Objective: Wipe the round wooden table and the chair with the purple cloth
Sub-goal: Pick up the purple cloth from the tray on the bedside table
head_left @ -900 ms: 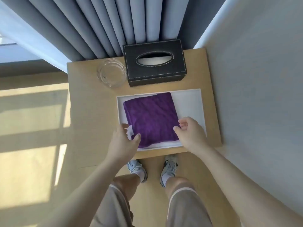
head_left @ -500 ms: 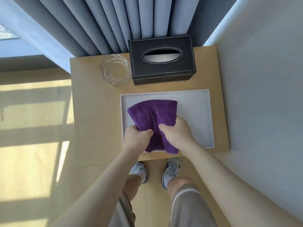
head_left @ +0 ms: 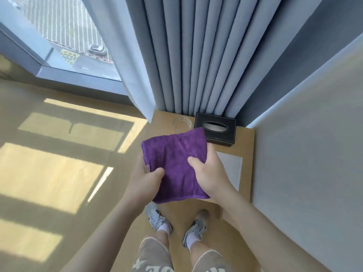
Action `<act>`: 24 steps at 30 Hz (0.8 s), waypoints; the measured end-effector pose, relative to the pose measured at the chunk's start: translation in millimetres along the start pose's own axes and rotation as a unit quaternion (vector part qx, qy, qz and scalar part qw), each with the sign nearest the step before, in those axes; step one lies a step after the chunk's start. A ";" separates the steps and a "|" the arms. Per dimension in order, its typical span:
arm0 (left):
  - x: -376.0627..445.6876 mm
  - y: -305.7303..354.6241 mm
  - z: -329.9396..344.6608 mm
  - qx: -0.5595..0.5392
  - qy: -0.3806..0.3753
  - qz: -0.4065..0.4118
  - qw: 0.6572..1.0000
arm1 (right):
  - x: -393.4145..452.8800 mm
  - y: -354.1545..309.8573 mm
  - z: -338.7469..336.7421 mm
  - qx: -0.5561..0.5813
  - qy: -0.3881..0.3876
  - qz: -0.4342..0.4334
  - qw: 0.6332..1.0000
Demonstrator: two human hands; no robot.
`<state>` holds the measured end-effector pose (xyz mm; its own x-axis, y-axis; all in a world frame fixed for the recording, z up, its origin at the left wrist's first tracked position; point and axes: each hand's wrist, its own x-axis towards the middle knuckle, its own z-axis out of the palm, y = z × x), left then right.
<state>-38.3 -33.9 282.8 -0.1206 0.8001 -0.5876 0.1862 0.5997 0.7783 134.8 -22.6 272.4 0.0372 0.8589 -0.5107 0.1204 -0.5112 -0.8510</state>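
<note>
The folded purple cloth (head_left: 174, 161) is held up in the air in front of me, above the near edge of a small wooden side table (head_left: 246, 154). My left hand (head_left: 144, 179) grips its left edge with the thumb on top. My right hand (head_left: 208, 173) grips its right side, thumb pressed onto the cloth. No round table or chair is in view.
On the side table lie a white tray (head_left: 232, 167), a black tissue box (head_left: 215, 129) and a clear glass dish (head_left: 181, 123). Grey curtains (head_left: 196, 55) hang behind it, a wall (head_left: 306, 144) stands on the right. Sunlit wooden floor (head_left: 59, 163) spreads left below a window (head_left: 64, 34).
Both hands gathered the cloth off the white tray and lifted it up and toward me. My view has tilted up and swung left, showing the window and more floor.
</note>
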 end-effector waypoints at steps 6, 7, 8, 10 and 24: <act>-62.3 15.6 -96.3 -0.076 0.083 0.056 0.992 | -27.0 -78.9 90.5 0.053 -0.127 -0.073 0.988; -70.2 13.4 -114.0 -0.085 0.111 0.057 0.989 | -32.0 -88.6 109.9 0.059 -0.151 -0.080 0.984; -77.6 10.3 -131.6 -0.097 0.137 0.055 0.984 | -36.6 -96.7 129.4 0.059 -0.173 -0.086 0.979; -92.5 2.4 -168.5 -0.127 0.184 0.039 0.974 | -47.6 -110.3 168.8 0.058 -0.212 -0.089 0.972; -152.3 -46.8 -377.9 -0.182 0.300 0.065 0.934 | -114.1 -153.4 415.8 -0.069 -0.375 -0.153 0.912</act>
<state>-397.2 -177.9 419.4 -0.6648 0.6660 -0.3382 -0.0927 0.3756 0.9221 -300.4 -54.5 410.3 -0.7010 0.6727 -0.2368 0.1373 -0.1984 -0.9704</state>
